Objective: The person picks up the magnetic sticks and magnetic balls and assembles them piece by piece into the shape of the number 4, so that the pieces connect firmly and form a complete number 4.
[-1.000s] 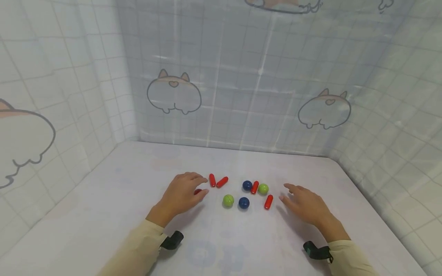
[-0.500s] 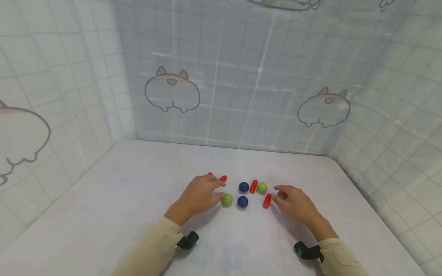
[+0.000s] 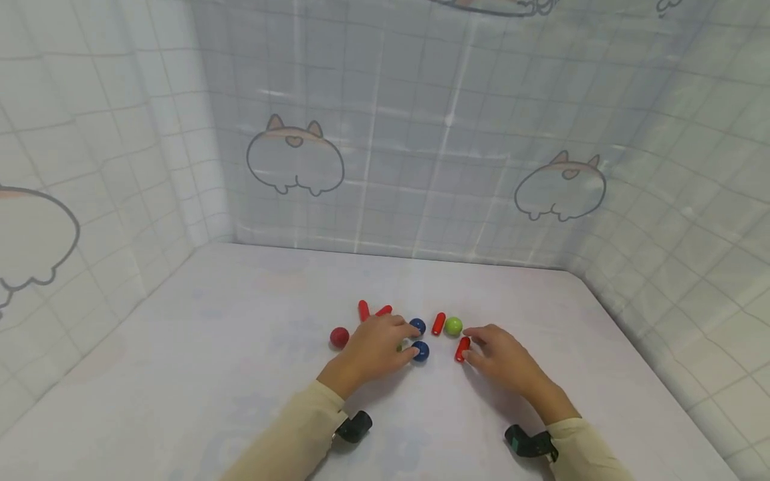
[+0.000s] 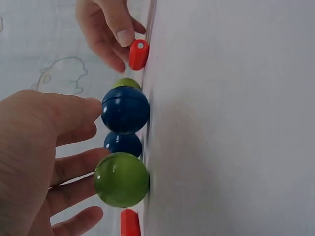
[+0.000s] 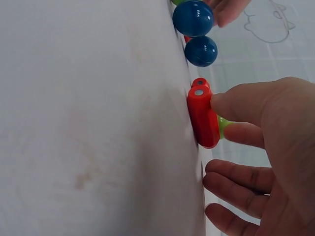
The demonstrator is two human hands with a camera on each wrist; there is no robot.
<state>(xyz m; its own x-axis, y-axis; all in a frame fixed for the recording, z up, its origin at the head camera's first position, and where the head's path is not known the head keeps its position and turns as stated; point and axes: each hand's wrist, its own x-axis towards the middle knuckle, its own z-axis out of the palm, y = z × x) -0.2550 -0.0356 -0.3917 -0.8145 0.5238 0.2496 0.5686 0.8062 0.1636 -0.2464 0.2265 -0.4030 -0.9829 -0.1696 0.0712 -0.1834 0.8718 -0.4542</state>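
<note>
Right wrist view shows the right hand (image 5: pixel 266 162) with its thumb pressed against the side of a red cylinder bead (image 5: pixel 203 118) lying on the white table (image 5: pixel 88 118); the index finger sits just beyond it, so the bead looks pinched, though the far side is hidden. It seems a light, hard, glossy piece with a hole through its end, likely to roll or slip; taking it across the middle of its length looks safest.

By the left hand (image 3: pixel 377 347), whose fingers are spread and loosely bent, holding nothing, a green ball (image 4: pixel 121 179) lies under the fingers and a near blue ball (image 4: pixel 125 109) touches a fingertip. These smooth spheres would roll at a nudge and need a grip from opposite sides.

Counted from the head view: four red cylinders, one at the right hand (image 3: pixel 461 348), one between the hands (image 3: pixel 438 323), and two beyond the left hand (image 3: pixel 363 310); two blue balls, the far blue ball (image 3: pixel 417 326) included; two green balls, the second green ball (image 3: pixel 453 326) beyond the right hand; one red ball (image 3: pixel 339 337) to the left of the left hand.
</note>
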